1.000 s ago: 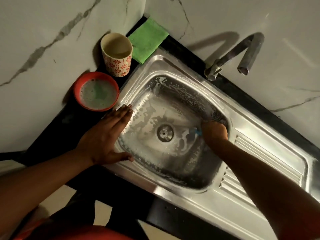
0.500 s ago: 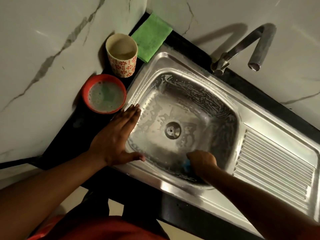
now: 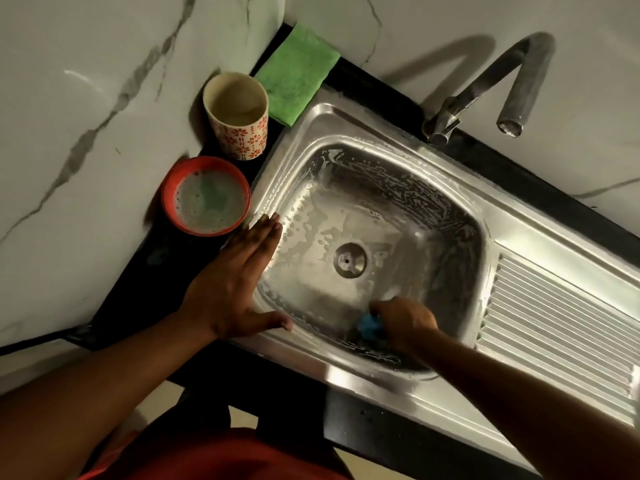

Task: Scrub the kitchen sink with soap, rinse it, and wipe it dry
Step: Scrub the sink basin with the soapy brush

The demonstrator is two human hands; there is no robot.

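Counter (image 3: pixel 156 271), black, set in a corner of white veined marble walls (image 3: pixel 69 98). One stainless sink (image 3: pixel 311 112), basin streaked with suds, round drain (image 3: pixel 349 259), ribbed drainboard (image 3: pixel 561 327) on the right. One curved metal tap (image 3: pixel 485 77). One red bowl (image 3: pixel 169 192) of foamy liquid, one floral cup (image 3: pixel 242 133), one fuzzy green cloth (image 3: pixel 298 71). Left hand (image 3: pixel 235 282) flat, fingers straight, on sink rim. Right hand (image 3: pixel 405 320) grips blue scrubber (image 3: pixel 370 325) against basin's near wall.

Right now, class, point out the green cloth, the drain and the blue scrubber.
green cloth (image 3: pixel 297 72), head view, its middle
drain (image 3: pixel 349 259), head view, centre of cover
blue scrubber (image 3: pixel 370 325), head view, exposed edge
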